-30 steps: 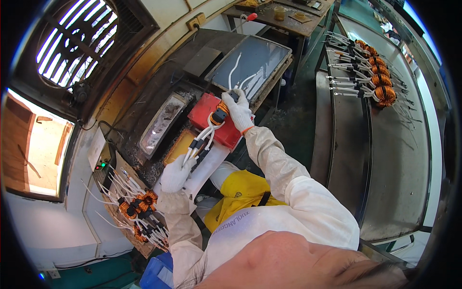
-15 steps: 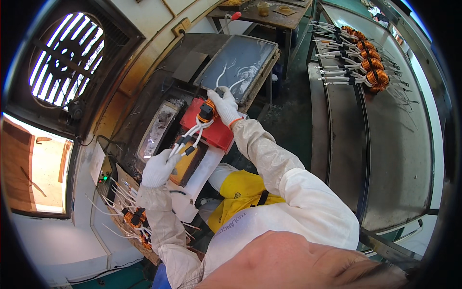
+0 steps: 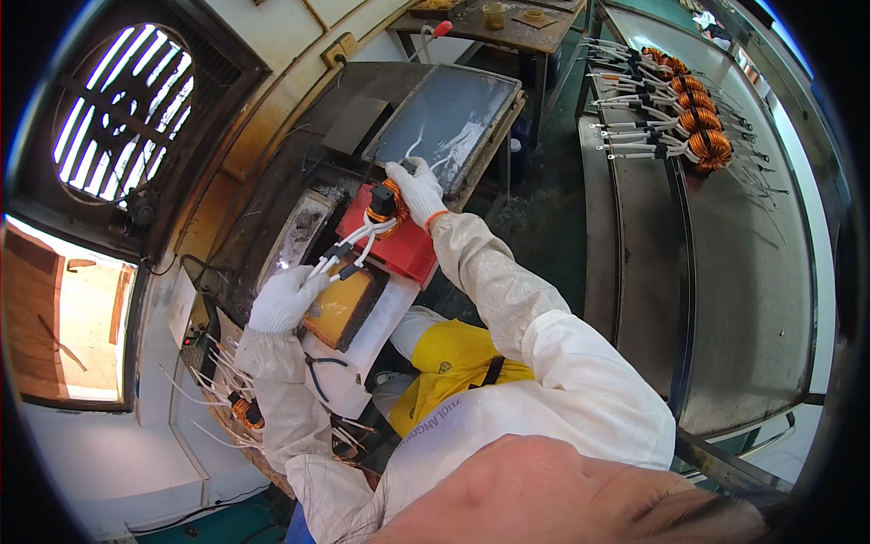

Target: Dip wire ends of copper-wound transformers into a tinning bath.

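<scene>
Between my gloved hands hangs a toroidal coil wound with copper wire, with a black block on its side and thick white leads. My left hand is closed round the lower ends of the leads, which carry black sleeves. At the coil's far side, my right hand grips the coil and the white leads there; its fingertips are partly hidden. Those far leads reach over the near edge of a grey tray with a shiny surface. Under the coil is a red box.
A narrow metal trough lies left of the red box, with a yellow block nearer me. More coils with white leads lie at lower left. Several finished-looking coils line the metal bench at right. A fan fills the wall opening.
Both hands and the coil have shifted slightly left and away from me. The streaks on the grey tray's surface look different. A small light at left went from green to red.
</scene>
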Tool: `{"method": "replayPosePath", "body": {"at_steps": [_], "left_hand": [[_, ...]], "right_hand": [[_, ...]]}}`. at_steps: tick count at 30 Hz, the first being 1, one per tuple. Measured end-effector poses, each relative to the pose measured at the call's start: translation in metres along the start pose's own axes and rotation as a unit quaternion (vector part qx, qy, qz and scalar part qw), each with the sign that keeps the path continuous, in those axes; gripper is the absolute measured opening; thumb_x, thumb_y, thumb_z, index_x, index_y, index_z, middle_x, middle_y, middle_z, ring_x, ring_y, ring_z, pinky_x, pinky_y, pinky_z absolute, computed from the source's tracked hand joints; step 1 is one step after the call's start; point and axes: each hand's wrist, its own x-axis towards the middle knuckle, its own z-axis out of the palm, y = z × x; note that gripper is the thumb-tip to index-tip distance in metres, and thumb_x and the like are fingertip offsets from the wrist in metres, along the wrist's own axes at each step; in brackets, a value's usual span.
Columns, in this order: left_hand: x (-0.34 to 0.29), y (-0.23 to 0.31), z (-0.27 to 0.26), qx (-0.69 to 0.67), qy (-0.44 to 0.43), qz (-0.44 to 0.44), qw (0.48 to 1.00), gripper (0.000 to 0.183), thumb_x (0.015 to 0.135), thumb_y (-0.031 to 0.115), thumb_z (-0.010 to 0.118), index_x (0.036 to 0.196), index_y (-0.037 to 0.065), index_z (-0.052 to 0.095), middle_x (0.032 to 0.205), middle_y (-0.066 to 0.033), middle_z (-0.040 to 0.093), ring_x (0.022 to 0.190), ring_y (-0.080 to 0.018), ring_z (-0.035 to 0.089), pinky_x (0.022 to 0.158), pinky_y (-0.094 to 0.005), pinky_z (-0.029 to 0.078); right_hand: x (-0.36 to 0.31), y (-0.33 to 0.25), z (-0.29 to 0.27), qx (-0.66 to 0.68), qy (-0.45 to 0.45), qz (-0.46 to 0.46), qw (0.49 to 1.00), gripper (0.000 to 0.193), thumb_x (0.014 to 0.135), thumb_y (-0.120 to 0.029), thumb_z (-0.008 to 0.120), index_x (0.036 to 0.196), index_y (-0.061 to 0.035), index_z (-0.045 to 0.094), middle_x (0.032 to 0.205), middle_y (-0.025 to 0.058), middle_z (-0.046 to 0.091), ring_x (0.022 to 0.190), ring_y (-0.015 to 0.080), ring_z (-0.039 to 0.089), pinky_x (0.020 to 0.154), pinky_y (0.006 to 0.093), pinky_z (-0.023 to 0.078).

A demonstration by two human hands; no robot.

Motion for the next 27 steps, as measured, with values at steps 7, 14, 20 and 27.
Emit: {"method": "replayPosePath", "body": {"at_steps": [7,14,20,27], "left_hand": [[-0.020,-0.051,0.058,-0.113,0.014,-0.027,0.993,0.040,0.095,0.037,0.055,0.118,0.005,0.063,0.062,-0.0047,0.061,0.050,-0.0117,0.056,0.049,-0.0278,0.044],[-0.034,-0.062,0.109,-0.196,0.039,-0.069,0.977,0.042,0.094,0.035,0.055,0.126,0.008,0.059,0.062,-0.0062,0.062,0.050,-0.0137,0.058,0.048,-0.0294,0.045],[-0.028,-0.065,0.162,-0.138,0.146,-0.014,0.979,0.043,0.095,0.037,0.054,0.127,0.009,0.057,0.068,-0.0158,0.065,0.065,-0.0315,0.067,0.061,-0.0418,0.051],[-0.013,-0.082,0.209,-0.049,0.192,-0.016,0.980,0.048,0.096,0.041,0.052,0.135,0.013,0.051,0.083,-0.0234,0.067,0.075,-0.0416,0.066,0.066,-0.0494,0.051]], "right_hand": [[-0.026,0.002,0.008,-0.117,-0.043,-0.064,0.990,0.058,0.080,-0.048,0.066,0.119,-0.0047,0.058,0.110,0.0196,0.066,0.106,0.0339,0.062,0.094,0.0384,0.046],[-0.032,0.027,0.005,-0.011,-0.084,-0.102,0.991,0.048,0.081,-0.034,0.073,0.114,-0.0025,0.059,0.099,0.0132,0.067,0.092,0.0218,0.064,0.084,0.0313,0.050],[-0.033,0.058,-0.013,0.237,-0.138,-0.092,0.957,0.032,0.091,-0.012,0.064,0.121,-0.0034,0.056,0.113,0.0078,0.062,0.106,0.0152,0.057,0.096,0.0273,0.045],[-0.036,0.057,-0.036,0.002,-0.147,-0.095,0.985,0.034,0.091,-0.012,0.062,0.124,-0.0022,0.057,0.115,0.0087,0.063,0.106,0.0165,0.059,0.095,0.0281,0.046]]}}
